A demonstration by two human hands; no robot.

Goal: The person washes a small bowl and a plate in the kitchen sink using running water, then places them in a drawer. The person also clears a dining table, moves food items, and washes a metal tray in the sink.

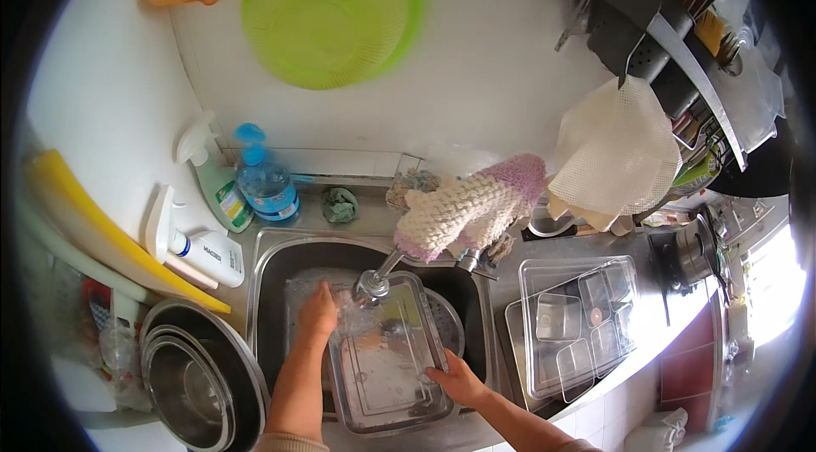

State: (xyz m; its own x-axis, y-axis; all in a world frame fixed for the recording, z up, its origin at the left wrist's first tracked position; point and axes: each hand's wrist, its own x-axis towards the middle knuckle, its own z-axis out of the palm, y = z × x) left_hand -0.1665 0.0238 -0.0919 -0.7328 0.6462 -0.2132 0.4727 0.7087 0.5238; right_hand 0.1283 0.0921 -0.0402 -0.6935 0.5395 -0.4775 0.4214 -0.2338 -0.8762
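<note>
A clear rectangular plastic container or lid (382,382) is tilted over the sink under the running faucet (371,288), with water splashing on its upper left part. My right hand (462,378) grips its right edge, thumb on top. My left hand (319,311) is at its upper left side beside the splash; the fingers are mostly hidden, so its hold cannot be made out. Below, in the dark sink basin (271,299), lie another clear plastic piece (306,276) and a round perforated metal item (446,321), partly covered.
Nested steel bowls (191,382) stand left of the sink. Spray bottles (220,190) and a blue pump bottle (264,184) line the back left. A knitted cloth (472,209) drapes over the faucet. Clear containers (580,324) sit on the right counter. A green colander (331,18) hangs above.
</note>
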